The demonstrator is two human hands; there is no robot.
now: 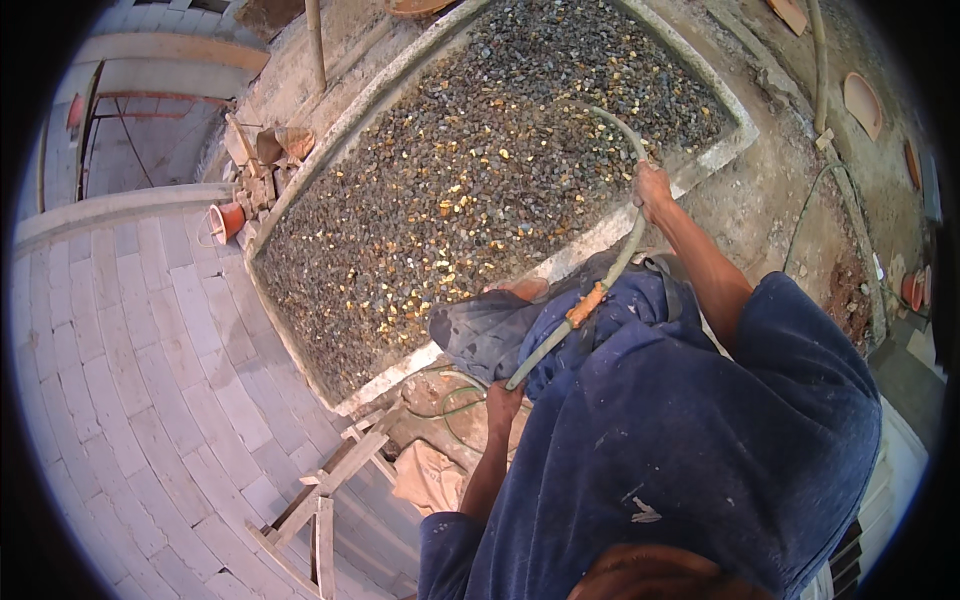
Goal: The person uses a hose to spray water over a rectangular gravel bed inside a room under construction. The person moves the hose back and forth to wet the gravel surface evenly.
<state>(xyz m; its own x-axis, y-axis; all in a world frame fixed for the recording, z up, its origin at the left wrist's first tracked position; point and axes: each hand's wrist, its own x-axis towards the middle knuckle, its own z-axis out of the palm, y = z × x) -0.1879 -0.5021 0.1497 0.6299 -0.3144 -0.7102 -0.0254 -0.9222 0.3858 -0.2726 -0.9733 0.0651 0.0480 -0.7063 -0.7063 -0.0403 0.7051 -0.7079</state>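
Observation:
A pale green hose (628,255) runs across in front of my body. Closed around its forward part is my right hand (655,190), above the near edge of a large bed of wet gravel (450,200). Past that hand the hose arcs left, and its end hangs over the dark stones. My left hand (503,400) grips the hose farther back, beside my left thigh. Between both hands an orange-brown wrapping (586,305) covers a short stretch of it. One foot (530,289) shows partly at the bed's near rim.
A pale concrete rim (725,150) borders the gravel. Grey block paving (150,400) spreads on the left, with an orange bucket (226,220) by the bed's corner. A wooden frame (318,500) and crumpled tan sack (430,475) lie near my left arm. A thin green hose (445,408) coils there.

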